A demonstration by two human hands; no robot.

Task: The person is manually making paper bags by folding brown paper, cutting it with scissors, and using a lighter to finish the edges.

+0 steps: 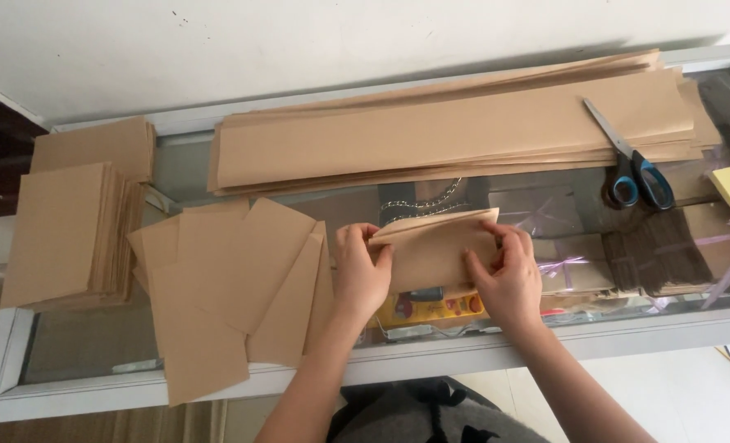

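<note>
Now both hands, left hand (361, 275) and right hand (508, 279), have fingers clamped on a half-folded paper sheet (435, 250). Folded pieces (70, 234) are stacked left; many long strips (455, 135) remain.

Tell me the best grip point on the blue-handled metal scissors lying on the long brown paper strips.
Probably grip the blue-handled metal scissors at the handle loops, coming from above on the near side. The closed blades lie flat on the long brown paper strips, pointing away to the left, while the thicker loops sit past the stack's near edge over the glass tabletop.
</note>
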